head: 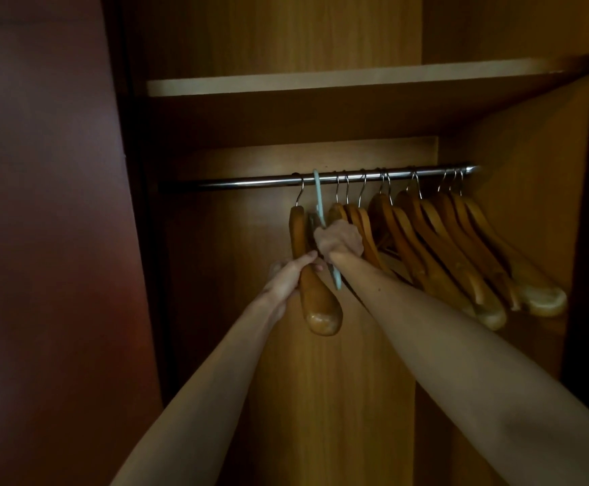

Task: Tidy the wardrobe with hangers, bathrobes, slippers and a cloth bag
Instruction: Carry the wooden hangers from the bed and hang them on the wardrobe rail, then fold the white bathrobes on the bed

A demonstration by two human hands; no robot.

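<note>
Left hand (pixel 287 278) gripped the leftmost wooden hanger (pixel 315 292) low on its arm, fingers curled round it, its hook on the metal rail (pixel 236 183). Right hand (pixel 338 240) was fisted round the pale blue hanger (pixel 318 198) just beside it, also hooked on the rail. More wooden hangers (pixel 461 247) hung bunched to the right, under the shelf (pixel 321 84).

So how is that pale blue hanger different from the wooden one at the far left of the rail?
The pale blue hanger is thin and flat; the leftmost wooden hanger is thick, brown and rounded at its end. The blue one's hook is a flat blue band; the wooden one has a thin metal wire hook. The right hand grips the blue one, the left hand holds the wooden one. Both hang on the metal rail.
</note>
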